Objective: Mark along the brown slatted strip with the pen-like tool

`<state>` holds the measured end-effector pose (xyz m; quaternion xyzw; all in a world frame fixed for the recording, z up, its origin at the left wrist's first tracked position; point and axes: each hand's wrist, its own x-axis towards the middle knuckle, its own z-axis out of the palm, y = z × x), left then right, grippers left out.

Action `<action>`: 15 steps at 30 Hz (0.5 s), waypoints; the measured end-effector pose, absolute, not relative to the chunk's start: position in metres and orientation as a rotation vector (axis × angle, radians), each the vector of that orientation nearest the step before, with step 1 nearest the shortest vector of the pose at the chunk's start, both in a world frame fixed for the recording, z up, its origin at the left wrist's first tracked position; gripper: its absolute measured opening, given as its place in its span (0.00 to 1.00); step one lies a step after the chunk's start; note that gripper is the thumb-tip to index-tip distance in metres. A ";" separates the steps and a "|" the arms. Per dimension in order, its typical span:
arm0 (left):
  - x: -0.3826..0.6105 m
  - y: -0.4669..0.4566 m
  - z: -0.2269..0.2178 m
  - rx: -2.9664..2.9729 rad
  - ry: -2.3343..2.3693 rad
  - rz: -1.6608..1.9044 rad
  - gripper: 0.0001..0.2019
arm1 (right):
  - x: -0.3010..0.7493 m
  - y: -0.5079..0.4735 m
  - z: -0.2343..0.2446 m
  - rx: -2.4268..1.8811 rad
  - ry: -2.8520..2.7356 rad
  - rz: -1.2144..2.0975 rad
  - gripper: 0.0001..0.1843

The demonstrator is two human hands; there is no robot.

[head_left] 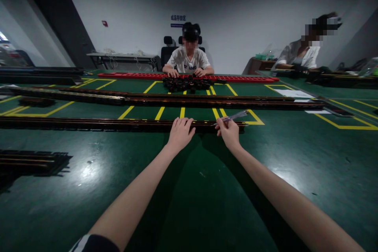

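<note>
A long dark strip (118,125), perhaps a bundle of strips, lies crosswise on the green table. My left hand (180,134) is on it, fingers bent over its top and thumb on the near side. Close to the strip's right end, my right hand (228,132) is closed round a clear pen (238,115). The pen slants up to the right, its thin tip pointing left at the strip. Whether the tip touches the strip I cannot tell.
Beyond lie more long dark strips (189,100), a red slotted rail (130,75) and a pile of black parts (189,83). Another person (189,59) sits opposite; a second person (304,53) is at the right. Dark strips (32,162) lie left, papers (295,93) right.
</note>
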<state>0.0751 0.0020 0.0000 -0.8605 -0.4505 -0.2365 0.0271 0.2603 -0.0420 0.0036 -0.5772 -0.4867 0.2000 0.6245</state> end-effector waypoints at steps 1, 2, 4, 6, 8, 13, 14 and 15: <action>0.075 0.002 0.000 -2.650 -1.403 -0.720 0.19 | 0.260 -0.042 0.004 -1.322 -1.118 0.462 0.27; 0.076 0.003 0.000 -2.643 -1.413 -0.715 0.19 | 0.260 -0.042 0.004 -1.318 -1.119 0.469 0.27; 0.076 0.003 0.000 -2.623 -1.424 -0.721 0.18 | 0.260 -0.041 0.003 -1.316 -1.120 0.479 0.26; 0.076 0.002 0.000 -2.599 -1.428 -0.728 0.17 | 0.260 -0.040 0.003 -1.313 -1.128 0.481 0.25; 0.077 0.002 0.001 -2.576 -1.431 -0.726 0.16 | 0.259 -0.040 0.002 -1.309 -1.132 0.479 0.24; 0.078 -0.001 0.002 -2.548 -1.434 -0.696 0.16 | 0.258 -0.042 0.004 -1.291 -1.130 0.484 0.25; 0.078 -0.002 0.002 -2.546 -1.434 -0.693 0.16 | 0.259 -0.042 0.004 -1.284 -1.129 0.486 0.25; 0.078 -0.002 0.002 -2.541 -1.437 -0.697 0.16 | 0.259 -0.042 0.004 -1.278 -1.126 0.486 0.26</action>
